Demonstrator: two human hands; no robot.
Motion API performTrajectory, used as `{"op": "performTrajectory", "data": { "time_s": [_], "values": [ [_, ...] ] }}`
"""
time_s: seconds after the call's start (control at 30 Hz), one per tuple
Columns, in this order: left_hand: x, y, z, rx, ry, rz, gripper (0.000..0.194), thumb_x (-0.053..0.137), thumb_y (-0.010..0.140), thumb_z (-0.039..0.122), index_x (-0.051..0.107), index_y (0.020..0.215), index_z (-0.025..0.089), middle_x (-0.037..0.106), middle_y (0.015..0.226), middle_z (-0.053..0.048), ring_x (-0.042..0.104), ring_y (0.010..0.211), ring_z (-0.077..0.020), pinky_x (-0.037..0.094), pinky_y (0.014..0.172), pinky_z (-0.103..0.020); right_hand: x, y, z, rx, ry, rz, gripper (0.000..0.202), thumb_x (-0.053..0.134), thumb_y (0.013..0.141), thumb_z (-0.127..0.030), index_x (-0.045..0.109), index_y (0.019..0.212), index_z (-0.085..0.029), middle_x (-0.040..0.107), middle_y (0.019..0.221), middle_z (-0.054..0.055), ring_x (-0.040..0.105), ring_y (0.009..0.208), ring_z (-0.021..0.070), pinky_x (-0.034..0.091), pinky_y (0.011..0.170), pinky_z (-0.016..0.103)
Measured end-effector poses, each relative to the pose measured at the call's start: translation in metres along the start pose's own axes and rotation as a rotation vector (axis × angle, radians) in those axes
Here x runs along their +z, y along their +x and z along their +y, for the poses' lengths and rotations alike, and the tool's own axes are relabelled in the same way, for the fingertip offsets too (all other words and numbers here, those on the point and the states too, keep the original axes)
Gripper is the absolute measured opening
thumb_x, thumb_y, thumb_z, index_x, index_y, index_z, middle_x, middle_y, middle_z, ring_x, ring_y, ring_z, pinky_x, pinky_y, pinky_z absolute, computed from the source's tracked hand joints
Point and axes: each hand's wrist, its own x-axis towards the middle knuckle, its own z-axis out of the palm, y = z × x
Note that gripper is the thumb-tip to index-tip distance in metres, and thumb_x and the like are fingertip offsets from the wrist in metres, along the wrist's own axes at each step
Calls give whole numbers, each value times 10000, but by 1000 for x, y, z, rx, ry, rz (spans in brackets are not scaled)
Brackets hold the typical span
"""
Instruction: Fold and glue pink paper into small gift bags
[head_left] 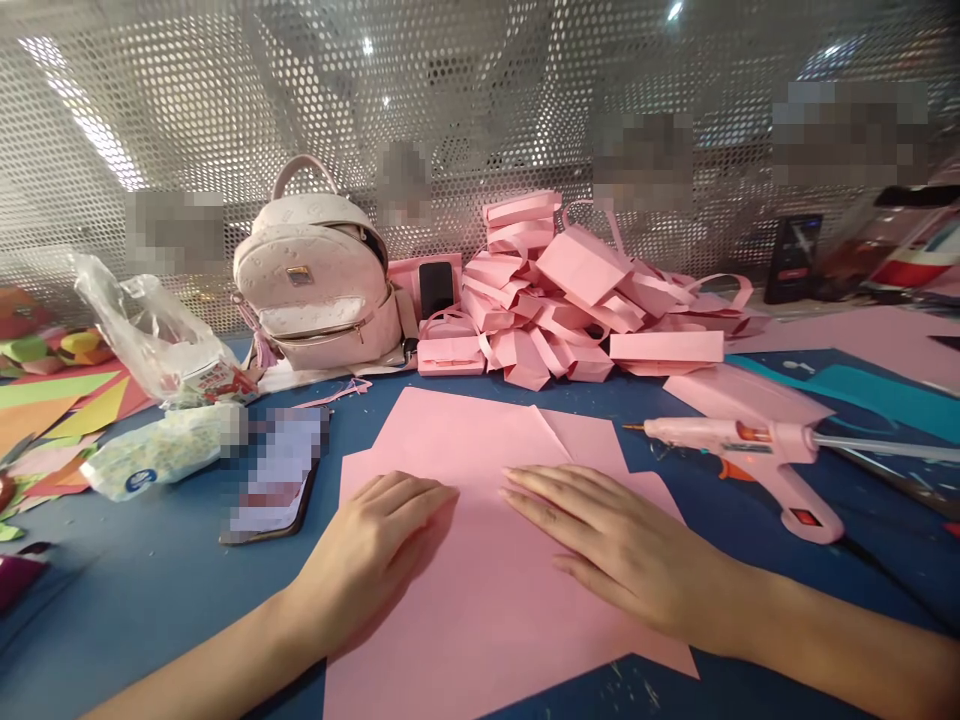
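Sheets of pink paper (480, 600) lie in front of me on the blue table, with notched and angled outer edges. My left hand (386, 545) rests on the left part of the paper, fingers bent a little and holding nothing; its fingertips point to the right. Flat on the right part lies my right hand (607, 550), its fingers stretched out and slightly apart. A narrow gap of paper shows between the two hands. Right of my right hand is a pink glue gun (750, 450) on its side, with a clear glue stick in its back.
Behind the paper stands a heap of folded pink paper boxes (555, 290) beside a pale pink backpack (319, 280). To the left are a phone (277, 475), a tissue pack (165, 450), a plastic bag (142, 330) and coloured paper (60, 400). A perforated metal screen (480, 90) closes off the back.
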Motion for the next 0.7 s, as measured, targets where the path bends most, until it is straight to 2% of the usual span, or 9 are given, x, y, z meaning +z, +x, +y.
{"op": "performTrajectory", "data": {
  "time_s": [0.13,0.3,0.5,0.7],
  "values": [
    [-1,-1,-2,-9,6,27,269,464,1017,196,618,1233,237,698,1107,-63,640,948,-192,523,804,-328,0,2,2,-14,-69,58,565,469,989,-203,339,1539,-208,437,1544,90,426,1400,255,392,1150,476],
    [-3,-2,-6,-47,50,77,280,467,1007,184,612,1238,247,687,1122,-63,632,986,-208,529,820,-334,-2,3,4,-9,-73,78,607,477,985,-199,280,1560,-193,393,1570,92,361,1443,246,351,1181,469],
    [-4,1,-4,-63,-10,-45,349,454,1003,174,574,1318,267,675,1241,-48,612,1029,-214,540,871,-356,1,1,7,41,37,-15,669,511,989,-303,209,1580,-217,345,1597,76,326,1461,234,324,1197,459],
    [-6,2,-8,1,-11,-73,350,457,1013,186,577,1333,261,682,1270,-49,609,1064,-222,545,888,-379,1,0,3,97,112,17,600,517,986,-330,317,1548,-265,422,1554,59,372,1426,248,322,1188,466]
  ]
}}
